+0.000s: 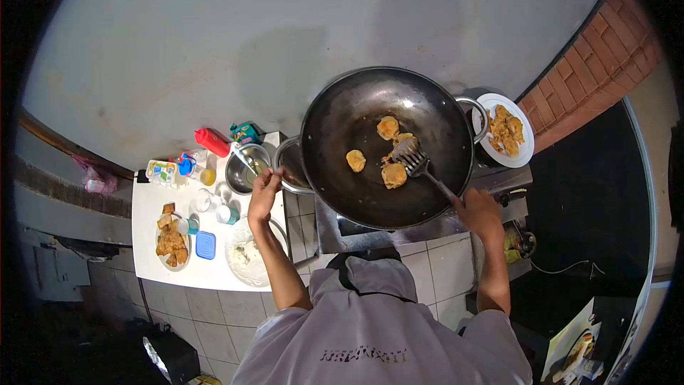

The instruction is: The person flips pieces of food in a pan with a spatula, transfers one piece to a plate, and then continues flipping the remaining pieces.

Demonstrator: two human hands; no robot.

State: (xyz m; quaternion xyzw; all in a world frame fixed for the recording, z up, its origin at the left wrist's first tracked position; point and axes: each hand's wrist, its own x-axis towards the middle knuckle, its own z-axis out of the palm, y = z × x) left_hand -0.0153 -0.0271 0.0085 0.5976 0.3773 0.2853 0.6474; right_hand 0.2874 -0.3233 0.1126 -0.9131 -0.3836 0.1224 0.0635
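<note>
A large dark wok (342, 114) sits on the stove in front of me. Several golden-brown fried pieces (355, 160) lie in its middle. My right hand (479, 212), at the lower right rim, is closed around the handle of a slotted spatula (417, 162). The spatula's slotted head rests among the pieces. On the other side, my left hand (264, 194) has its fingers pinched at the metal loop (278, 159) on the wok's left, which looks like its handle. A steel bowl (235, 177) with a spoon in it stands just left of that hand.
A white plate (529, 144) of fried food stands right of the wok. The white table (146, 242) at left bears a plate of fried pieces (171, 239), a blue lid (205, 245), a bowl of white mixture (246, 264), cups and a red bottle (211, 142). A brick edge (591, 57) runs at right.
</note>
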